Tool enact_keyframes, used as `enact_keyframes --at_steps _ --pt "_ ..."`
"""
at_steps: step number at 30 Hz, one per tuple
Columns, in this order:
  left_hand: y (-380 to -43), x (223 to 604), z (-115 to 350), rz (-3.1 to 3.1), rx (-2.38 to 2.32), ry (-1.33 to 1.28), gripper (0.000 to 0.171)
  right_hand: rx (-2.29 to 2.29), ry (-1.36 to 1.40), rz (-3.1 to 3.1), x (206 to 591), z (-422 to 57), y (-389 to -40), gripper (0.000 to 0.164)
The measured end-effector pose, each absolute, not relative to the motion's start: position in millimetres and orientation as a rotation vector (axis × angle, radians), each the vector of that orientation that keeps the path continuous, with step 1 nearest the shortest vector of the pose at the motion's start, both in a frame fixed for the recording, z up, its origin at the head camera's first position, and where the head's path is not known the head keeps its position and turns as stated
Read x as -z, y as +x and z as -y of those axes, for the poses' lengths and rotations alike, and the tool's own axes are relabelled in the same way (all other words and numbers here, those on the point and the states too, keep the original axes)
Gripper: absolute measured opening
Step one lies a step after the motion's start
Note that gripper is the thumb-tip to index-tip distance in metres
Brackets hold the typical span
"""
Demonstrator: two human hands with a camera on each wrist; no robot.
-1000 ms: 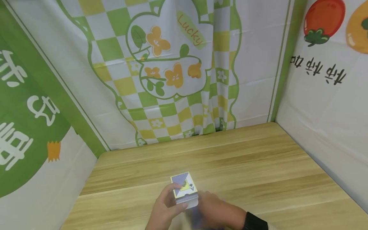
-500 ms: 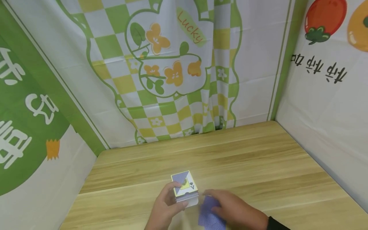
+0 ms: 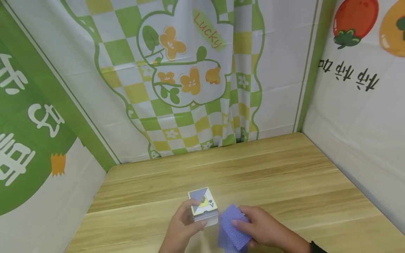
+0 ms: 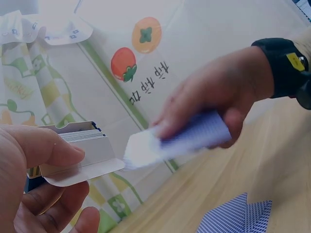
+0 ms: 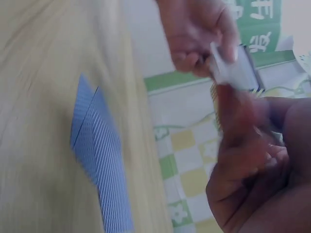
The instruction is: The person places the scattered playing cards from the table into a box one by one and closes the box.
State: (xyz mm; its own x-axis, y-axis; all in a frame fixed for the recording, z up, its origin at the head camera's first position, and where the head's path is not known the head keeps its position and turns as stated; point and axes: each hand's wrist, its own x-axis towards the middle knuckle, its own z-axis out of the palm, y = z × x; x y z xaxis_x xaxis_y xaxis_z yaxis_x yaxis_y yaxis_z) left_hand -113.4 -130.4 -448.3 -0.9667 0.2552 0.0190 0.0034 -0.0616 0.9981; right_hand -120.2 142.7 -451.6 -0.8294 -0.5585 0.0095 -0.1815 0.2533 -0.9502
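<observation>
My left hand (image 3: 181, 228) holds a playing-card box (image 3: 202, 202), its top face showing an ace design. The box's end flap (image 4: 87, 172) hangs open toward the right, and the edges of a stack of cards (image 4: 82, 136) show in the opening. To the right of the box, my right hand (image 3: 264, 226) pinches a blue-patterned playing card (image 3: 232, 218), thumb on top; whether it is one card or more I cannot tell. Further blue-backed cards (image 5: 99, 145) lie overlapping on the table below. In the left wrist view the held card is blurred, close to the flap.
The wooden table (image 3: 253, 168) spreads out beyond both hands. A checked green, yellow and white cloth (image 3: 190, 123) hangs behind its far edge, with printed fabric walls to the left and right. A dark band (image 4: 277, 68) circles the right wrist.
My right hand has moved right, away from the box, to the cards on the table, and now grips a card above the others. The left hand and box stay nearly still.
</observation>
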Motion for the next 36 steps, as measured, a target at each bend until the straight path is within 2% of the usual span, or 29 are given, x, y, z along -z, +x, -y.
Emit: enact_keyframes --at_steps 9,19,36 --pt "-110.5 441.5 129.6 -2.008 -2.252 0.272 0.05 1.761 -0.532 -1.936 445.2 -138.7 -111.9 0.034" --pt "-111.7 445.2 131.5 -2.013 -2.282 0.213 0.051 1.857 -0.401 -1.899 446.6 -129.2 -105.6 0.043" --pt "-114.2 451.8 127.4 -2.077 -2.21 0.226 0.056 1.917 -0.426 -1.723 438.0 -95.4 -99.6 0.038"
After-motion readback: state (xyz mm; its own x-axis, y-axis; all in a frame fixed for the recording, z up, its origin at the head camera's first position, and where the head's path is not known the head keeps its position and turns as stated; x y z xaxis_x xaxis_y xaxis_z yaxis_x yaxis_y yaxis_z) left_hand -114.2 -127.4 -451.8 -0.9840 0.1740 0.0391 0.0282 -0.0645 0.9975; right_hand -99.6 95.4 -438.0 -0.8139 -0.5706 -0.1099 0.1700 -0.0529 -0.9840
